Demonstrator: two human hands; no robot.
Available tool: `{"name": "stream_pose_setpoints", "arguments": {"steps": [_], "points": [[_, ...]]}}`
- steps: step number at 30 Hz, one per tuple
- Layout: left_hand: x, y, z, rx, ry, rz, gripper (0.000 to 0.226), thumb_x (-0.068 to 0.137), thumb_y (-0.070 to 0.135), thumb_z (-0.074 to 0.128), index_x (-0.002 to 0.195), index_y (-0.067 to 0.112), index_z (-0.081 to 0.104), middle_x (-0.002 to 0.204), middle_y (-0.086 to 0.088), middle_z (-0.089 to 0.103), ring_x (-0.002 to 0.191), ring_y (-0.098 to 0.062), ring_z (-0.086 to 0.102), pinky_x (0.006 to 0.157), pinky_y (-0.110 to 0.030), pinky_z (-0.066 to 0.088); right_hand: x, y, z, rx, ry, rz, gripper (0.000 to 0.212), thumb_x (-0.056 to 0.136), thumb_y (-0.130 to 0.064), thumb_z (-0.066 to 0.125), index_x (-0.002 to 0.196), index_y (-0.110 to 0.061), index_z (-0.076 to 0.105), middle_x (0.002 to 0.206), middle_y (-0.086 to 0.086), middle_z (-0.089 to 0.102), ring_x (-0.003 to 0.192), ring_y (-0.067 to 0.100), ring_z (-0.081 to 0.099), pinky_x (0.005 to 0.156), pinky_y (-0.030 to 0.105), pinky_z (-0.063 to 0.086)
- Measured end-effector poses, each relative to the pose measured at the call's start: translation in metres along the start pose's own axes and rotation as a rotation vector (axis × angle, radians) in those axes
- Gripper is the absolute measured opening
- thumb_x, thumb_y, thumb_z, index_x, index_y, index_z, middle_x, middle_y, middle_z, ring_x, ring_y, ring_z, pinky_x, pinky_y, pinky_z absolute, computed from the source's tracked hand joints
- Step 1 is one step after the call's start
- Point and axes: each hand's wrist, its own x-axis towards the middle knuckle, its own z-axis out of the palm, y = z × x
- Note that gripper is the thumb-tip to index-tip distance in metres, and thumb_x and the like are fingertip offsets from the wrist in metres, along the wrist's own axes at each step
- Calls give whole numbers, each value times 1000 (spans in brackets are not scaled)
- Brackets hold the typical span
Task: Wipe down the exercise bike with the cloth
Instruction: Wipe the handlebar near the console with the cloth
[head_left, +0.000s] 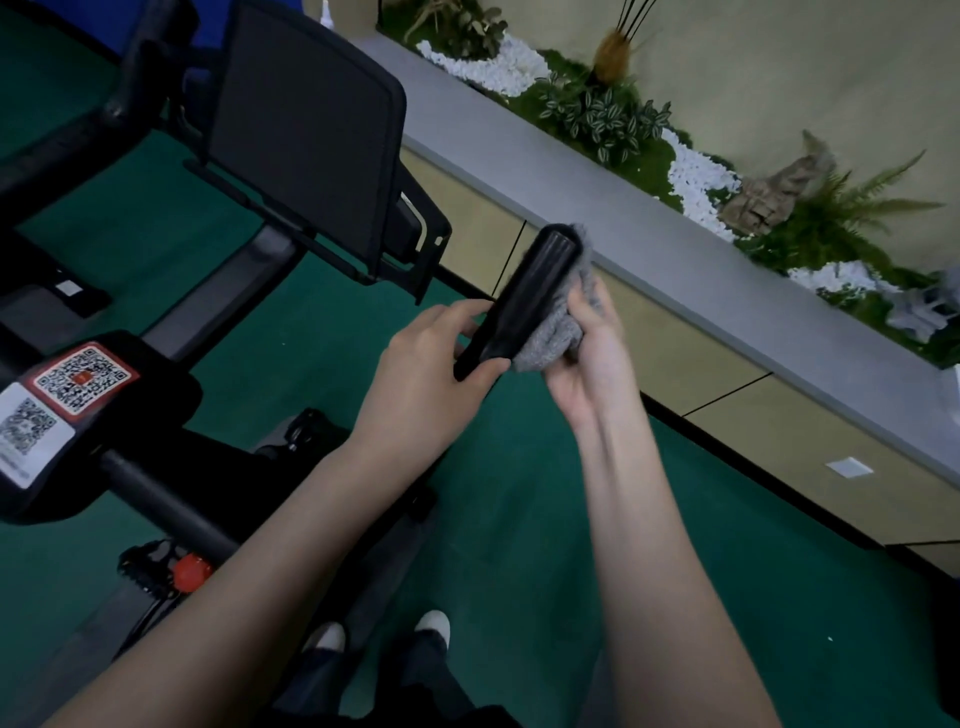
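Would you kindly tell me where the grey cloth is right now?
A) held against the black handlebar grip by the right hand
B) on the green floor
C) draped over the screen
A: the right hand holds the grey cloth against the black handlebar grip, which the left hand grips.

Green carpet covers the floor. A grey ledge runs above beige panels; behind it lies a bed of leafy plants, white pebbles and 1 brown rock. A small white plate sits on 1 panel
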Motion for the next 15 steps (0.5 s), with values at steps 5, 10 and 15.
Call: {"name": "stream_pose_setpoints", "arguments": {"steps": [5,10,15], "points": [[0,-1,-2,5,-24,18,49,84,26,70,130,24,54,110,8,58,93,-5,54,74,-9,36,-16,17,-2,-65,31,-82,14,99,-6,45,98,-12,57,97,7,65,90,17,63,91,39,51],[1,-3,-6,-24,-69,18,47,88,30,65,132,25,52,112,9,58,95,-6,55,79,-16,42,-32,23,-1,-209,72,-144,12,99,-4,47,94,-12,54,96,9,61,88,20,57,88,37,45],[3,-5,-13,-41,-125,17,45,91,34,60,134,26,50,115,9,58,94,-4,55,79,-19,42,-56,30,-5,-401,117,-197,12,96,-5,53,92,-15,58,90,5,63,85,16,57,82,31,46]]}}
